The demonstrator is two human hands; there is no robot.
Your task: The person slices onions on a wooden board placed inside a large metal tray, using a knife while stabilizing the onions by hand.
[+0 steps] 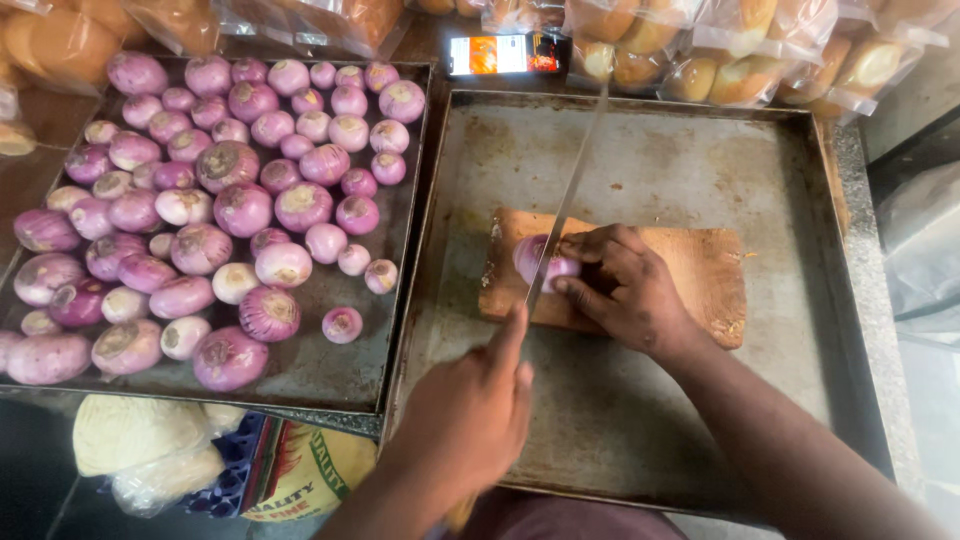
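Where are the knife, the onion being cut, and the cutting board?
knife (572, 185), head view, mid blade
onion (535, 258), head view, peeled side left of the blade
board (705, 265), head view, bare right part

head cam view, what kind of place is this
Probably a food stall or small commercial kitchen prep area. A big metal tray holds dozens of peeled onions, bagged buns line the back, and the left hand works a long knife through an onion the right hand steadies on a wooden board.
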